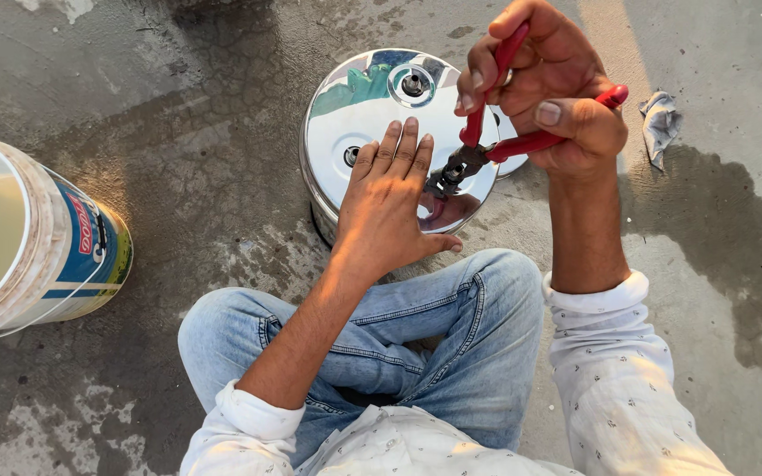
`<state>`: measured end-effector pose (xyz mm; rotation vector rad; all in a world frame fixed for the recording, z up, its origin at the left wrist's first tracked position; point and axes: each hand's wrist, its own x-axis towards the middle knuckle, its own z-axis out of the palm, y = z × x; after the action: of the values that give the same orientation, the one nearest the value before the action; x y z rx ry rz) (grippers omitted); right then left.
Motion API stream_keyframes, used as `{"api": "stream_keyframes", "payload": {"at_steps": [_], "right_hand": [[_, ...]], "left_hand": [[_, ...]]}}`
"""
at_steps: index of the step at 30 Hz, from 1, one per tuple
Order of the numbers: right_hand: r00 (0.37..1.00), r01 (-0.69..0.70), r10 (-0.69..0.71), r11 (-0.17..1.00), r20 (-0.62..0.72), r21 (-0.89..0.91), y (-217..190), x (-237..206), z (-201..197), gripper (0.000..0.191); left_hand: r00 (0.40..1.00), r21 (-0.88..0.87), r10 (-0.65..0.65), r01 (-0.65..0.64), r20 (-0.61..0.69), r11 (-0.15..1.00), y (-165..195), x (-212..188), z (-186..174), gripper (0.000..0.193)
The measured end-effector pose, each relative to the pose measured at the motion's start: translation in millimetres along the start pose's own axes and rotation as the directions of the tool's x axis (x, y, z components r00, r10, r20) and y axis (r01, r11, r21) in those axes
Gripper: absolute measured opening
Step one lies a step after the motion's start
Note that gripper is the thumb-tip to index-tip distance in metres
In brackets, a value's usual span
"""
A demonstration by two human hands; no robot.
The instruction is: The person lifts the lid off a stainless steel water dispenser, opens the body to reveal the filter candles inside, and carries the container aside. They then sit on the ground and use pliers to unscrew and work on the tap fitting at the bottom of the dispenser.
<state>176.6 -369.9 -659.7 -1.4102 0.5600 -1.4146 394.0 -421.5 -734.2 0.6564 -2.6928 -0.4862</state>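
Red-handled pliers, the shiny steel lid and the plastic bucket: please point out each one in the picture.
red-handled pliers (522, 143): head view, on the lower red handle, near the pivot.
shiny steel lid (359, 106): head view, on its bare mirrored top, left of the centre knob.
plastic bucket (90, 251): head view, on its blue printed side wall.

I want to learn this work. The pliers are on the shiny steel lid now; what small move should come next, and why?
Probably squeeze the red handles and turn. The pliers in the right hand have their tip on a fitting at the lid's edge, and the left hand lies flat, steadying it.
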Motion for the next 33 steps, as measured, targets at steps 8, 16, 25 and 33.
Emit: {"api": "stream_keyframes", "payload": {"at_steps": [8, 16, 25, 33], "right_hand": [[0.979, -0.006, 0.0, 1.0, 0.205, 0.028, 2.7, 2.2, -21.5, 0.056], [0.775, -0.167, -0.043, 0.948, 0.63, 0.271, 23.4, 54.3, -61.6, 0.061], [0.963, 0.018, 0.014, 0.993, 0.27, -0.116, -18.9, 3.1, -25.2, 0.032], [0.997, -0.036, 0.068, 0.857, 0.045, -0.513, -33.1, -6.5, 11.1, 0.053]], "left_hand": [[0.999, -0.02, -0.016, 0.016, 0.029, 1.0, -2.0, 3.7, 2.1, 0.135], [1.0, -0.074, -0.027, 0.027, -0.005, 0.997, -0.3, 3.8, 0.9, 0.13], [1.0, -0.062, -0.018, 0.016, -0.026, 0.998, 1.7, 3.4, 4.1, 0.129], [0.999, -0.012, -0.041, 0.041, -0.004, 0.999, 3.1, 2.3, 5.6, 0.131]]}}
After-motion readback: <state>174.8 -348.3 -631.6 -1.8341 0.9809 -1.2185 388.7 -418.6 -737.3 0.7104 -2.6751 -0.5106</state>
